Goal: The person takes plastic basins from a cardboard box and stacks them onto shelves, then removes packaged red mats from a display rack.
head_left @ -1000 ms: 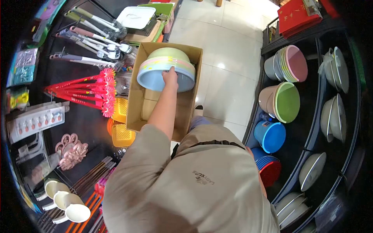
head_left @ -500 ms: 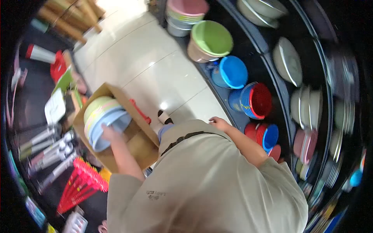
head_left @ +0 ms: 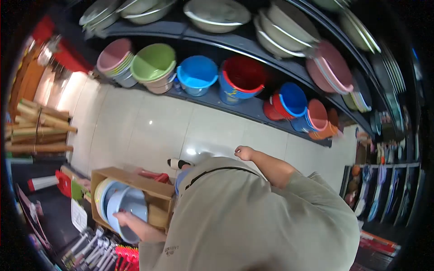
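My left hand (head_left: 121, 218) grips the rim of a light blue basin (head_left: 134, 204), its fingers closed on the edge. The basin stands tilted in an open cardboard box (head_left: 158, 187), beside other nested basins (head_left: 100, 193) in pale colours. At the front of my body, my right hand (head_left: 244, 152) hangs over the floor with its fingers curled in. Whether anything small is inside that hand is too unclear to tell.
Buckets, among them a green one (head_left: 153, 61) and a blue one (head_left: 197, 74), line the bottom shelf (head_left: 208, 106) ahead. Pale basins (head_left: 217, 16) sit above. Wrapped brushes (head_left: 97, 250) hang at lower left. A red object (head_left: 153, 175) lies beside the box.
The view has swung right, toward the bucket shelf. My right hand has come into view. The blue basin under my left hand now leans away from the others in the box.
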A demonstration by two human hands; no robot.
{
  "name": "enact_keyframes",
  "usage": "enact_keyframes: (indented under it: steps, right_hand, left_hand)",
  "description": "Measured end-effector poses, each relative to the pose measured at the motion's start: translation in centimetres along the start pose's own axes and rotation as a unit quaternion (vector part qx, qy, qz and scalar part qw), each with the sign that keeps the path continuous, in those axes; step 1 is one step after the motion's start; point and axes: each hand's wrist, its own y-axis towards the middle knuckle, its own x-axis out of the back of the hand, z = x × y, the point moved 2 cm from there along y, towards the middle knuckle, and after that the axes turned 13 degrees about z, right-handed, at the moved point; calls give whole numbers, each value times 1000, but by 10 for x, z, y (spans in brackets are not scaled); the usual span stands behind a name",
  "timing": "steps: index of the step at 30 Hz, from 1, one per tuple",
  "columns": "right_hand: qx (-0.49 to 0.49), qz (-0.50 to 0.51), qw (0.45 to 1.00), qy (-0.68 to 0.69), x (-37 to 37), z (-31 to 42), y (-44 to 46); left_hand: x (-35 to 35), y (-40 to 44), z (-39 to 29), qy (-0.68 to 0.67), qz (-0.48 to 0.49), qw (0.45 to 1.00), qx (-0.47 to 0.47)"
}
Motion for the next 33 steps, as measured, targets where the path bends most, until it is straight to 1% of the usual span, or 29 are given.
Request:
enact_keyframes:
  steps: [2, 3, 4, 5, 6, 7, 8, 9, 10, 12, 13, 14, 16, 17, 18, 20, 21, 22, 23, 24, 26, 27, 28, 29, 30, 31, 32, 33]
  right_hand:
    - [-36, -2, 999, -14, -14, -45, -26]
    - [-61, 2, 998, 7, -19, -60, -44]
    - [-68, -4, 997, 24, -28, -80, -55]
    - [-84, 4, 996, 39, -38, -103, -65]
    - [-100, 13, 994, 52, -50, -124, -74]
    - [-107, -4, 992, 66, -65, -146, -80]
    - [-110, -12, 991, 77, -75, -159, -91]
    - [-118, -6, 989, 88, -83, -169, -99]
    - [-125, -1, 987, 97, -92, -180, -107]
    - [-129, -37, 982, 130, -115, -199, -114]
    - [-131, -44, 979, 151, -123, -205, -117]
    - [-134, -50, 974, 173, -131, -210, -117]
    - [-136, -73, 968, 200, -144, -208, -122]
    - [-134, -83, 963, 219, -153, -207, -120]
    - [-132, -94, 958, 238, -162, -204, -116]
    - [-131, -97, 952, 261, -176, -196, -108]
    - [-121, -100, 944, 291, -180, -190, -106]
    - [-112, -104, 935, 321, -188, -185, -103]
    - [-110, -106, 942, 300, -190, -183, -101]
    - [-114, -117, 936, 311, -186, -178, -111]
    - [-101, -156, 952, 243, -164, -154, -146]
    - [-143, -192, 937, 255, -169, -163, -133]
    - [-146, -199, 933, 261, -164, -164, -134]
    - [-169, -232, 888, 359, -160, -168, -135]
    - [-189, -263, 831, 451, -155, -170, -136]
    - [-185, -297, 804, 481, -141, -166, -143]
    - [-188, -303, 799, 484, -124, -159, -149]
    - [-144, -366, 735, 553, -108, -154, -153]
  left_hand:
    - [4, -49, -20, -1, -21, 997, -71]
    - [7, -45, -16, -11, -19, 995, -96]
    - [4, -63, -23, -20, -18, 992, -123]
    - [2, -81, -27, 15, -15, 992, -124]
    - [0, -121, -45, 50, -12, 991, -127]
    - [0, -118, -52, 215, -30, 970, -110]
    - [-16, -124, -55, 157, -3, 977, -144]
    - [-30, -134, -56, 120, 71, 977, -159]
    - [-44, -180, -70, 80, 145, 971, -171]
    - [-70, -235, -86, 87, 328, 915, -216]
    - [-87, -249, -86, 95, 389, 898, -184]
    - [-101, -261, -85, 94, 402, 892, -186]
    - [-132, -295, -79, 139, 556, 811, -118]
    - [-140, -316, -75, 173, 573, 794, -111]
    - [-149, -332, -70, 174, 584, 785, -113]
    - [-175, -370, -57, 246, 654, 712, -74]
    - [-175, -411, -58, 298, 663, 679, -98]
    - [-190, -431, -51, 300, 676, 665, -101]
    - [-205, -450, -38, 300, 720, 623, -65]
    - [-219, -469, -24, 299, 758, 578, -28]
    - [-240, -512, 0, 314, 805, 493, -101]
    - [-258, -531, 15, 329, 820, 450, -129]
    - [-265, -556, 28, 316, 825, 426, -193]
    - [-268, -576, 36, 348, 804, 408, -257]
    - [-250, -614, 32, 377, 778, 388, -320]
    - [-246, -638, 33, 394, 769, 328, -383]
    - [-244, -657, 36, 407, 753, 266, -443]
    - [-243, -672, 43, 375, 782, 227, -443]
